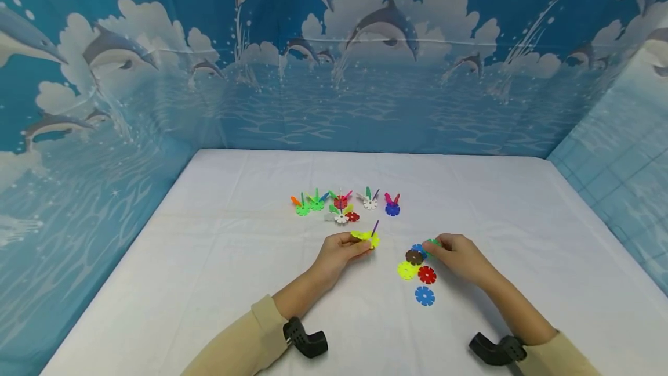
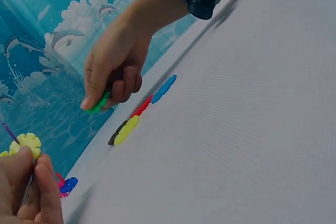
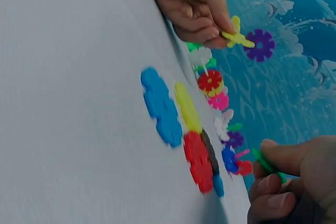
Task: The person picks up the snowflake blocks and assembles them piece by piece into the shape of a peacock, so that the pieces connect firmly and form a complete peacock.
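My left hand pinches a small joined piece of notched plastic discs, yellow with a purple disc standing out from it. Between the thumb and fingers of my right hand is a green notched disc, held just above the table. Beside that hand lie loose discs: a brown one, a red one, a yellow one, a near blue one and a farther blue one. The brown disc partly overlaps the farther blue disc.
Several assembled disc pieces stand in a group beyond my hands, among them a green one, a white one and a blue-and-pink one. A white cloth covers the table. Dolphin-print curtains hang behind and at the sides.
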The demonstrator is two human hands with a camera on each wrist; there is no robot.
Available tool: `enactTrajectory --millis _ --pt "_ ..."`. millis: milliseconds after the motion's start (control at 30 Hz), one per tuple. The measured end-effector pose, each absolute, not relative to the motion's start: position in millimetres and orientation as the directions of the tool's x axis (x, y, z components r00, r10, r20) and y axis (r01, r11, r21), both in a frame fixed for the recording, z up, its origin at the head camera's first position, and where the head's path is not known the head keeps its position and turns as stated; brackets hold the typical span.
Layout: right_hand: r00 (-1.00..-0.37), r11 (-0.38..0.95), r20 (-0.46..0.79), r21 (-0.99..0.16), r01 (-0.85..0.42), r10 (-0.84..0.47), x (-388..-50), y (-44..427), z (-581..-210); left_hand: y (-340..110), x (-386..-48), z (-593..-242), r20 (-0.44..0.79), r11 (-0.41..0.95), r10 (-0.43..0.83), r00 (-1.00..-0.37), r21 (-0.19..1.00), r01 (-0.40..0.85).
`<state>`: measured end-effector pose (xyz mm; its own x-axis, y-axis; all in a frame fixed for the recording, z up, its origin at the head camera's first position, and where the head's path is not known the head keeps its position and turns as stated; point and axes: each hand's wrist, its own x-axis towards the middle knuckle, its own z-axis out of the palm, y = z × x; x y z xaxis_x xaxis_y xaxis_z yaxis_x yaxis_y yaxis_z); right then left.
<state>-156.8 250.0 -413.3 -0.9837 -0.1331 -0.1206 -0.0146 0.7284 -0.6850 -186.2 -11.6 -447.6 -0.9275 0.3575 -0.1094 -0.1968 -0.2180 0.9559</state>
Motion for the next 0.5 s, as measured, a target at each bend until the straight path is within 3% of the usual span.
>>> enactTrajectory --millis 233,500 --pt "-0.951 0.479 -0.186 -0.876 0.047 -0.246 -160.7 204.3 -411.5 -11.8 -186.6 -448.7 -0.110 -0.219 0.358 -0.927 0.955 -0.198" --pt "-0.940 0.239 -0.226 -0.957 0.164 -0.256 -160.6 170.0 -420.2 -12.7 -186.7 -449.9 -0.108 -0.249 0.364 -0.925 0.946 -0.209"
